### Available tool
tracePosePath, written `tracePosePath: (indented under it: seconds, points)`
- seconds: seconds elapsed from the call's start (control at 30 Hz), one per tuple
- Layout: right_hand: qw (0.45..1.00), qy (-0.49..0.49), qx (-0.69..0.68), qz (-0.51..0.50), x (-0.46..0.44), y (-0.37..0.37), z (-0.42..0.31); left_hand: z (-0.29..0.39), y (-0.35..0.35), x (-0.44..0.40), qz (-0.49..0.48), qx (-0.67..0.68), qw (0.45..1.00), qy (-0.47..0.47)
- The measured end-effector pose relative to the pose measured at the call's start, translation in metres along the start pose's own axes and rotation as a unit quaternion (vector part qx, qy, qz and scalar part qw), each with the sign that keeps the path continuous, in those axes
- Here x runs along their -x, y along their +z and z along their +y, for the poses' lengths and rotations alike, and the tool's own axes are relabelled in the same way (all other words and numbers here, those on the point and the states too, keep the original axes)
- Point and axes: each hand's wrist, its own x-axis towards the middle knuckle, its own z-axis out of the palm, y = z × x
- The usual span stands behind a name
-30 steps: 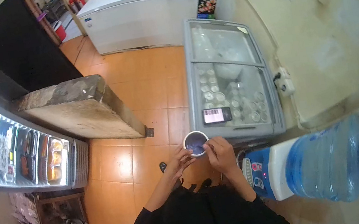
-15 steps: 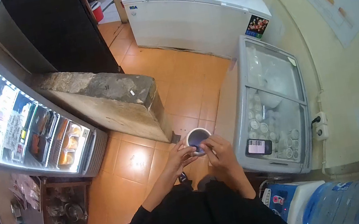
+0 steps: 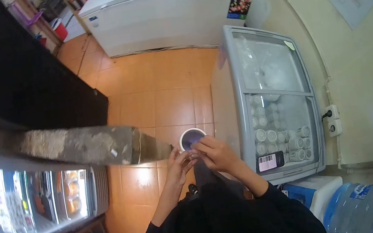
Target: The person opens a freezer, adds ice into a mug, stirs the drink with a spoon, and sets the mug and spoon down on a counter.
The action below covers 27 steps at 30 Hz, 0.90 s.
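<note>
A round cup (image 3: 191, 131) with a white rim and a dark, purplish inside is held in front of my body, its mouth facing up. My left hand (image 3: 175, 168) supports it from the lower left, fingers closed around its near side. From the right, my right hand (image 3: 217, 153) has its fingers bent together at the near rim, partly over the opening. Whether those fingers also pinch something small cannot be made out. The hands hide the cup's near wall.
A glass-topped freezer (image 3: 239, 93) with white tubs and a phone (image 3: 271, 161) on top stands at right. A stone-topped low wall (image 3: 87, 145) and lit display fridge (image 3: 27, 197) are at left. A white chest freezer (image 3: 156, 23) spans the back; a water dispenser (image 3: 327, 191) is lower right.
The view has swung, and the low wall and display fridge now appear nearer at left. The right hand's fingers have shifted over the cup's near rim. Both hands stay at the cup.
</note>
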Motion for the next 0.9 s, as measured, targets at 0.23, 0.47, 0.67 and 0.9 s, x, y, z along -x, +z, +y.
tracePosePath:
  seconds: [0.23,0.47,0.67,0.9]
  points:
    - [0.995,0.023,0.098,0.018,-0.069,-0.034,0.079,0.046,0.056,-0.084,-0.014,-0.034,0.999,-0.005]
    - [0.988,0.109,0.010,0.110,-0.127,-0.054,0.154,0.084,0.121,-0.167,-0.039,-0.086,0.994,-0.054]
    - [0.965,0.210,0.055,0.150,-0.158,-0.095,0.222,0.115,0.180,-0.226,-0.066,-0.134,0.986,-0.075]
    - [0.893,0.341,-0.079,0.284,-0.193,-0.112,0.313,0.144,0.240,-0.334,-0.129,-0.194,0.964,-0.131]
